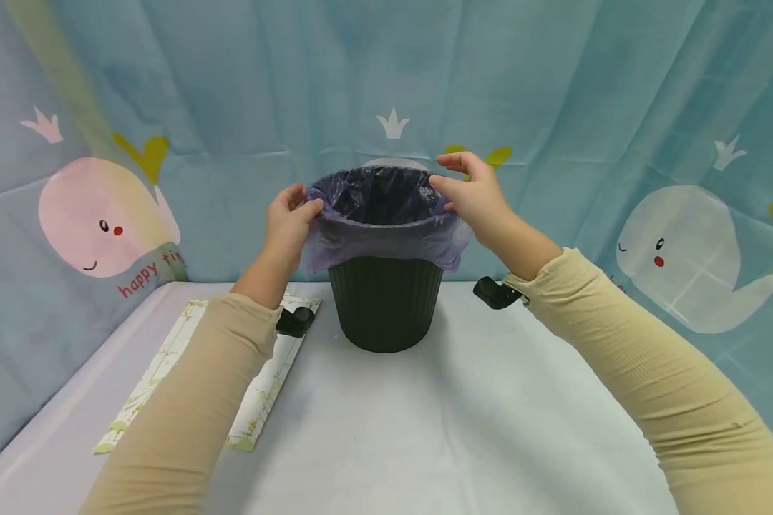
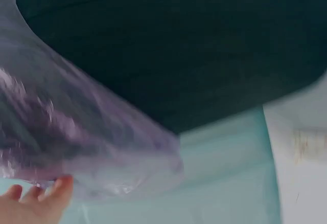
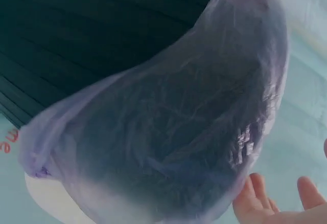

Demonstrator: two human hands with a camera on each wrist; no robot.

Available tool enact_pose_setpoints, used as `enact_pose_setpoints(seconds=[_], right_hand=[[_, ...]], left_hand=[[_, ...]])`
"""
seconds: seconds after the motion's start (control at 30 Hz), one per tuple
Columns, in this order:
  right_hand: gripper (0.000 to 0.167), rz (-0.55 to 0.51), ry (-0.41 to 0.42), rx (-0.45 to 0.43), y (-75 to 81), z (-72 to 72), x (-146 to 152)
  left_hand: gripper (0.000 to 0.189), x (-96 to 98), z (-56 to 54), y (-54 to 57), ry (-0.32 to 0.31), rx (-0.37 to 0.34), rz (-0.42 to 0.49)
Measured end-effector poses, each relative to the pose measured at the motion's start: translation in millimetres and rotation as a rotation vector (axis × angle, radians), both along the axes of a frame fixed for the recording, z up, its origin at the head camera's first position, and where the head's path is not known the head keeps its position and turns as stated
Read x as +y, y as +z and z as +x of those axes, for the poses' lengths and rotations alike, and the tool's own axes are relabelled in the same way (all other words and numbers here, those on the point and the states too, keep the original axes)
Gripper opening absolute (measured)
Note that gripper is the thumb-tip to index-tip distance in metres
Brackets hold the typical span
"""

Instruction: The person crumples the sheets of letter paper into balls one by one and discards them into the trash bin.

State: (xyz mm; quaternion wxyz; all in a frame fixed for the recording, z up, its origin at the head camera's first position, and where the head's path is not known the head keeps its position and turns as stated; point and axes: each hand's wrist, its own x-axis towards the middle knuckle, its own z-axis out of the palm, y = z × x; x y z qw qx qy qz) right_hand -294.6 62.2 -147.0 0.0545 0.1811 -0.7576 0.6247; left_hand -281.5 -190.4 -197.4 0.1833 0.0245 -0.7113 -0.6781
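While our left hand (image 1: pixel 288 220) pinches the bag (image 1: pixel 386 243) at nine o'clock, our right hand (image 1: pixel 479 197) spread at three, we judge it light, slippery, best gripped along its rim (image 1: pixel 386 226).

A wide, pale white desk (image 1: pixel 489 408) with a smooth surface, faintly creased in places, carries the things. Near the middle of its far edge stands a round, dark, ribbed plastic bin (image 1: pixel 386 307), upright, narrower at its base than higher up, with its bottom resting directly on the desk and a soft shadow spreading over the surface at its right. To the left of the bin, apart from its base, lies a flat, rectangular white sheet with a green-and-yellow leafy border (image 1: pixel 273 383) (part of it is hidden from view), set at a slant, one end toward the far edge.
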Motion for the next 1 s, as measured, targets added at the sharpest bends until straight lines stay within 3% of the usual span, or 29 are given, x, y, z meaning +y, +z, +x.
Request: enact_pose_setpoints(seconds=[0.17,0.27,0.37,0.63,0.8,1.0], right_hand=[[0.028,-0.198,0.043,0.052,-14.2,15.4,8.7],[0.021,-0.246,0.071,0.123,-26.5,25.6,10.8],[0.017,-0.304,0.096,0.173,-39.7,35.7,10.0],[0.021,-0.464,0.154,0.149,-73.7,54.6,-1.6],[0.022,-0.515,0.196,0.128,-93.8,55.7,-16.5],[0.013,-0.439,0.248,0.194,-120.6,51.5,-41.4]], left_hand=[[0.065,-5.8,6.7,1.1,0.09,0.01,-0.247],[0.066,-10.7,15.0,-1.2,0.106,0.026,-0.292],[0.065,-16.3,25.6,-6.6,0.088,0.043,-0.281],[0.066,-37.6,63.1,-44.5,-0.003,0.029,-0.284],[0.066,-57.5,85.5,-66.1,0.008,0.002,-0.354],[0.074,-88.8,100.0,-85.3,-0.013,-0.054,-0.494]])
